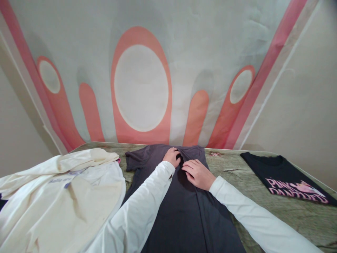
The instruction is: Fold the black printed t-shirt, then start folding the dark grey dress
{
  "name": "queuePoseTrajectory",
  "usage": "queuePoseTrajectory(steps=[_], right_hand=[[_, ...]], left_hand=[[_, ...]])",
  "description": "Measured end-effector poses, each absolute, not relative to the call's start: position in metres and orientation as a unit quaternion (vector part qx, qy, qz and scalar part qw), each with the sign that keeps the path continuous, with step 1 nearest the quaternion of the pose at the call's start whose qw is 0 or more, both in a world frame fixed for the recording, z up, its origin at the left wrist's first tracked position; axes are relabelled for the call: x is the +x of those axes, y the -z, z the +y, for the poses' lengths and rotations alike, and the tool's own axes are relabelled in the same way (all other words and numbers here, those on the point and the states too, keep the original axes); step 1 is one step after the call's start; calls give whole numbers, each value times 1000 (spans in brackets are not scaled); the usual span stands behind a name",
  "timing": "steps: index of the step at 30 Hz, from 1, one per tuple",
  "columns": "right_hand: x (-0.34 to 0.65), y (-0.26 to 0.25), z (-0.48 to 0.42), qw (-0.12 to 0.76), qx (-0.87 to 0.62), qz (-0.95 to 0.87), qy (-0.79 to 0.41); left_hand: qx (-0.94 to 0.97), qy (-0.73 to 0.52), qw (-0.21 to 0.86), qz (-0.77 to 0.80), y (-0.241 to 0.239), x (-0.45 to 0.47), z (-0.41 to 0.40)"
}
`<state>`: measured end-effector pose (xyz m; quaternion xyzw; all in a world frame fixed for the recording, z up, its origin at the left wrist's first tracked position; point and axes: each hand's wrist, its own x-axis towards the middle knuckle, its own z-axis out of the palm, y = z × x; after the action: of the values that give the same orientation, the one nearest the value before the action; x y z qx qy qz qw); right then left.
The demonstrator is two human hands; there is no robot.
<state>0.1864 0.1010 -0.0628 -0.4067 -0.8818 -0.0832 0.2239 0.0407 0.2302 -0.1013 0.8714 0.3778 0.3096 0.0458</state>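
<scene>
A dark grey short-sleeved shirt (181, 214) lies spread on the table in front of me, its neck end toward the wall and one sleeve out to the left. At the neck, my left hand (172, 157) has its fingers curled closed on the cloth, beside a small dark gap in the fabric. My right hand (198, 174) is just to the right and nearer to me, its bent fingers closed on the upper chest of the shirt. The fingertips of both hands are partly hidden. A lengthwise crease runs down the shirt's right half.
Left of the shirt lies a loose heap of cream and white clothes (86, 196). A folded black T-shirt with pink lettering (279, 172) rests at the right of the wood-patterned table (231, 175). A small reddish item (215, 154) sits by the back edge, against the printed backdrop (181, 52).
</scene>
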Motion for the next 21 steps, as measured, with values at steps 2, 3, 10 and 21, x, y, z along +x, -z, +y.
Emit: queuePoseTrajectory(steps=[2, 3, 10, 21], right_hand=[[185, 63, 102, 209, -387, -895, 76], [185, 63, 102, 205, -379, -900, 71], [187, 67, 102, 248, -397, -883, 19], [192, 79, 109, 336, -412, -846, -23]], left_hand=[[867, -316, 44, 382, 102, 40, 232], [865, -319, 43, 385, 102, 40, 233], [839, -332, 47, 428, 105, 38, 235], [797, -354, 55, 487, 101, 35, 233]])
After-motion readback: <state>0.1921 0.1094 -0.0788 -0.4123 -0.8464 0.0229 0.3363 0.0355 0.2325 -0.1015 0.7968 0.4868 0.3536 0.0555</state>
